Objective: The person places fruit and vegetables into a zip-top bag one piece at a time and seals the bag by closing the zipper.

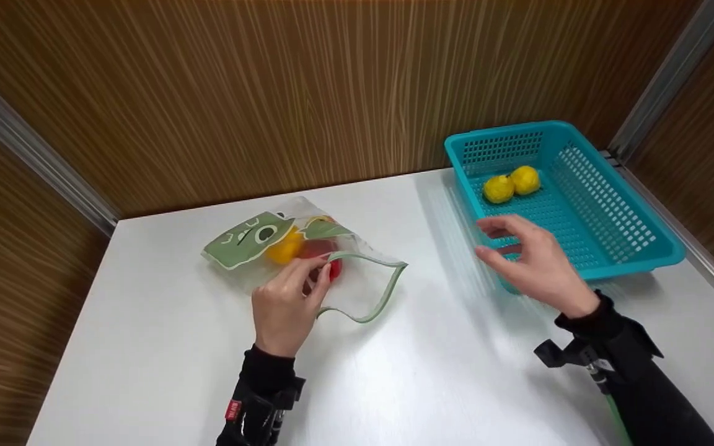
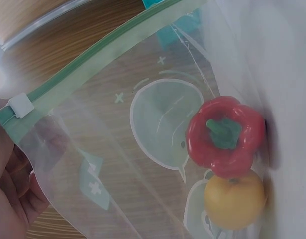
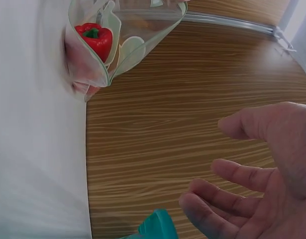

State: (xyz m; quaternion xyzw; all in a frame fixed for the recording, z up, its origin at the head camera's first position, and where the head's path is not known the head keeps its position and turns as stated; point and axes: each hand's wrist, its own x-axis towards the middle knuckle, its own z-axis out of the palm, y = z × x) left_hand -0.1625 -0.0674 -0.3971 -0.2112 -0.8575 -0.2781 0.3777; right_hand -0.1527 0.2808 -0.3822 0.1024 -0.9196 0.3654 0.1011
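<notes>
My left hand (image 1: 287,303) pinches the green-edged mouth of a clear zip bag (image 1: 242,243), which lies on the table with its opening towards the right. A white slider sits at the mouth's corner in the left wrist view. Inside the bag are a red bell pepper (image 2: 225,137) with a green stem and a round yellow-orange fruit (image 2: 235,201) touching it. My right hand (image 1: 533,263) hovers at the near left side of a teal basket (image 1: 633,263). Its fingers are spread apart from the thumb, with nothing between them.
Two yellow fruits (image 1: 512,184) lie side by side in the basket's far left part. The white table (image 1: 369,371) meets a wood-grain panel (image 1: 282,99) at the back, with further panels on both sides.
</notes>
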